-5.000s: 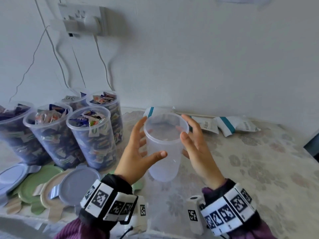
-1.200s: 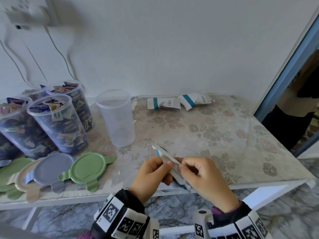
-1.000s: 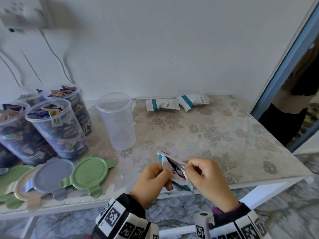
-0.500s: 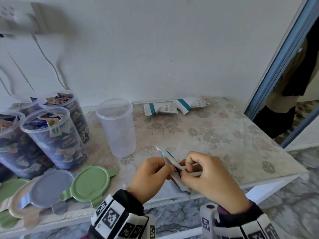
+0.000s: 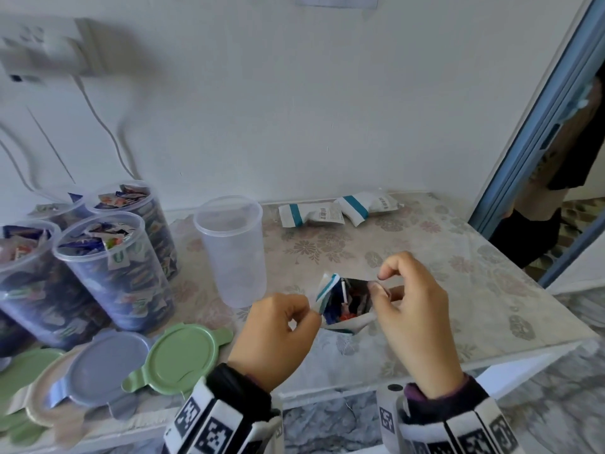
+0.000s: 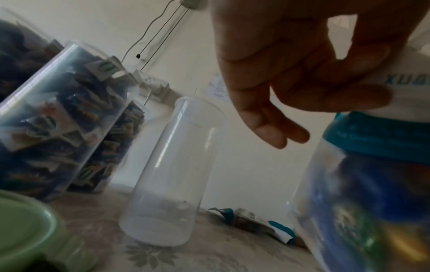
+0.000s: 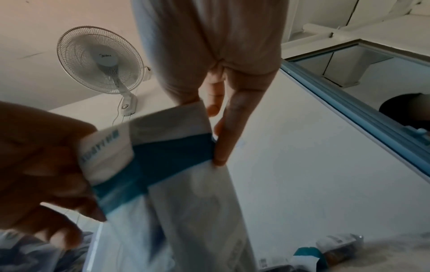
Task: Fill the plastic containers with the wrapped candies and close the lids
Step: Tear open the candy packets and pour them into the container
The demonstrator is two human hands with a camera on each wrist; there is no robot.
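The candy bag [image 5: 343, 301] is now gaping open where half a second ago its top was pressed flat — wrapped candies are showing inside, so pouring looks next. Left hand [image 5: 278, 332] and right hand [image 5: 412, 309] are each pinching one lip, holding it just right of the empty container [image 5: 234, 250].
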